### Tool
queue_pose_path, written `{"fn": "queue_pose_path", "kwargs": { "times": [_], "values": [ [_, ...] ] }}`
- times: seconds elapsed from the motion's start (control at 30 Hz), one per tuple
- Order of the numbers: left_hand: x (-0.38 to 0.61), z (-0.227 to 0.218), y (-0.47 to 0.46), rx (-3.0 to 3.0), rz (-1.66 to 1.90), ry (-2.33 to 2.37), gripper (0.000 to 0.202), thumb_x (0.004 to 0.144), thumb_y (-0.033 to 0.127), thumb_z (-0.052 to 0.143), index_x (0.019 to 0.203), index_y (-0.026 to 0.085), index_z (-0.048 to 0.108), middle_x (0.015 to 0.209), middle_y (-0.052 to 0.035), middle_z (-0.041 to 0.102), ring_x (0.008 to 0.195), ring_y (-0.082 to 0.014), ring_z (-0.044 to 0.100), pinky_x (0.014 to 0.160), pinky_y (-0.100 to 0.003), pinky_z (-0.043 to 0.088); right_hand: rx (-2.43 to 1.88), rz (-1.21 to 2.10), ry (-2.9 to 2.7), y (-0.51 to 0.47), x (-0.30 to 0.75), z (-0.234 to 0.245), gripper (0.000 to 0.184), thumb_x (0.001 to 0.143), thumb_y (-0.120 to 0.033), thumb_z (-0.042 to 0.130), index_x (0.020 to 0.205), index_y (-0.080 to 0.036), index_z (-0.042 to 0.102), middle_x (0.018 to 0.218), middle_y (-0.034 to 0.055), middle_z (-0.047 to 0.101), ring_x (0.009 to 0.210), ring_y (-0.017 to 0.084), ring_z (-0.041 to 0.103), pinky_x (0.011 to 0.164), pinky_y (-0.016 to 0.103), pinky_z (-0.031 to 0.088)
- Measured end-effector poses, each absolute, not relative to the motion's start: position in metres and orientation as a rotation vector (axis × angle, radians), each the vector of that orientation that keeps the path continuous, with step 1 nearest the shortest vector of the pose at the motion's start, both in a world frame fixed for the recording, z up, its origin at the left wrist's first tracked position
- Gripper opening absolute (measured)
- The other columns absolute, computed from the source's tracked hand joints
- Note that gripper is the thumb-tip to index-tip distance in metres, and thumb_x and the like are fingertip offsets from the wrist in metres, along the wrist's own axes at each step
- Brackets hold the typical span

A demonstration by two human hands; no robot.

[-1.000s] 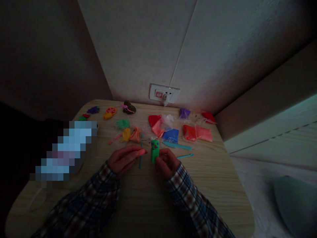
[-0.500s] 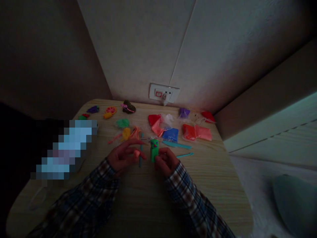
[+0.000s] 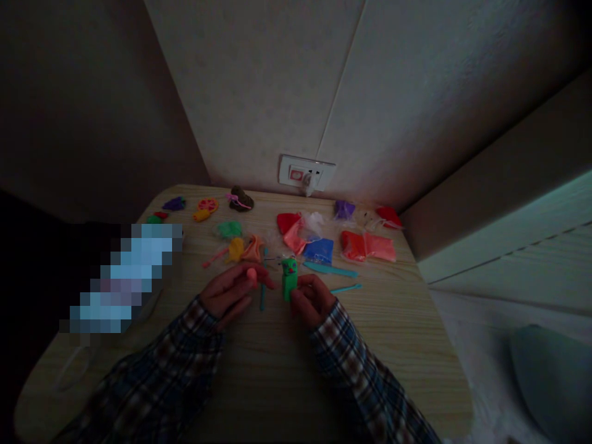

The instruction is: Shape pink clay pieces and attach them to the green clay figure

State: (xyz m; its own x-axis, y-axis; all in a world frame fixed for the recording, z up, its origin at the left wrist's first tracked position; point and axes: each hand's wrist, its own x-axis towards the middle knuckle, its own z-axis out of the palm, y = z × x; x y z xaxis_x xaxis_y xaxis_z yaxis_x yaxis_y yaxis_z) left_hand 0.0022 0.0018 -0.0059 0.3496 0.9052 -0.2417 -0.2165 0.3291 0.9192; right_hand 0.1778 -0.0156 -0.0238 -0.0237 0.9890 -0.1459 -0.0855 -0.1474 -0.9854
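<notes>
My right hand (image 3: 314,300) pinches the lower right side of a green modelling clay figure (image 3: 290,285), which stands upright with a small dark and red face near its top. To its left is my left hand (image 3: 231,293), thumb and fingers closed on a small coral clay piece (image 3: 251,276), apart from the figure. Under the left fingertips, a thin blue modelling tool (image 3: 263,297) lies on the table. A turquoise clay knife (image 3: 330,270) and another thin turquoise tool (image 3: 346,288) lie beyond my right hand.
Bagged clay lies across the wooden table (image 3: 393,345), including a blue pack (image 3: 319,250) and a red pack (image 3: 353,245). Along the back are a brown clay shape (image 3: 241,200) and a purple one (image 3: 174,203). A pixelated object (image 3: 124,277) is at left; a wall socket (image 3: 306,173) is behind.
My left hand has drawn its fingers in, and the coral clay piece has moved slightly up and left. The green figure has barely shifted in my right hand.
</notes>
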Motion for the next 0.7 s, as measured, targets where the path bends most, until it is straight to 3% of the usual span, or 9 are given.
{"fn": "queue_pose_path", "kwargs": {
  "times": [0.17,0.3,0.4,0.53,0.7],
  "values": [
    [0.0,-0.001,0.001,0.777,0.867,0.861,0.017,0.077,0.028,0.06,0.091,0.017,0.059,0.08,0.0025,0.054,0.031,0.0043,0.028,0.025,-0.008,0.021,-1.22,1.373,-1.04,-0.015,0.178,-0.023,0.021,0.07,-0.034,0.063,0.078,-0.019,0.051,0.047,-0.007,0.052,0.039,0.007,0.048,0.038,0.017,0.037],
    [-0.003,-0.001,0.001,0.716,0.838,0.776,0.017,0.079,0.03,0.06,0.091,0.018,0.061,0.067,0.0062,0.048,0.028,0.0052,0.025,0.025,-0.006,0.022,-1.217,1.381,-1.025,-0.015,0.178,-0.023,0.021,0.07,-0.034,0.063,0.078,-0.019,0.051,0.048,-0.0067,0.052,0.039,0.007,0.049,0.038,0.017,0.037],
    [-0.005,-0.006,0.003,0.797,0.829,0.744,0.023,0.081,0.036,0.056,0.092,0.017,0.062,0.065,0.0046,0.055,0.027,0.0056,0.027,0.027,-0.005,0.022,-1.21,1.385,-1.023,-0.015,0.178,-0.024,0.022,0.07,-0.035,0.064,0.079,-0.019,0.051,0.048,-0.0067,0.052,0.039,0.007,0.049,0.038,0.017,0.037],
    [-0.007,-0.011,0.007,0.882,0.724,0.69,0.038,0.083,0.047,0.048,0.098,0.015,0.06,0.074,-0.0041,0.067,0.024,0.0027,0.032,0.025,-0.009,0.021,-1.208,1.384,-1.034,-0.015,0.179,-0.024,0.025,0.07,-0.038,0.064,0.08,-0.019,0.051,0.048,-0.0065,0.052,0.039,0.008,0.049,0.038,0.017,0.038],
    [-0.008,-0.006,0.005,0.918,0.789,0.802,0.03,0.079,0.042,0.058,0.08,0.013,0.06,0.067,-0.0033,0.069,0.024,0.0023,0.032,0.026,-0.01,0.018,-1.218,1.353,-1.067,-0.014,0.18,-0.025,0.025,0.071,-0.039,0.063,0.079,-0.019,0.051,0.048,-0.0053,0.053,0.041,0.009,0.05,0.038,0.018,0.036]
  ]
}}
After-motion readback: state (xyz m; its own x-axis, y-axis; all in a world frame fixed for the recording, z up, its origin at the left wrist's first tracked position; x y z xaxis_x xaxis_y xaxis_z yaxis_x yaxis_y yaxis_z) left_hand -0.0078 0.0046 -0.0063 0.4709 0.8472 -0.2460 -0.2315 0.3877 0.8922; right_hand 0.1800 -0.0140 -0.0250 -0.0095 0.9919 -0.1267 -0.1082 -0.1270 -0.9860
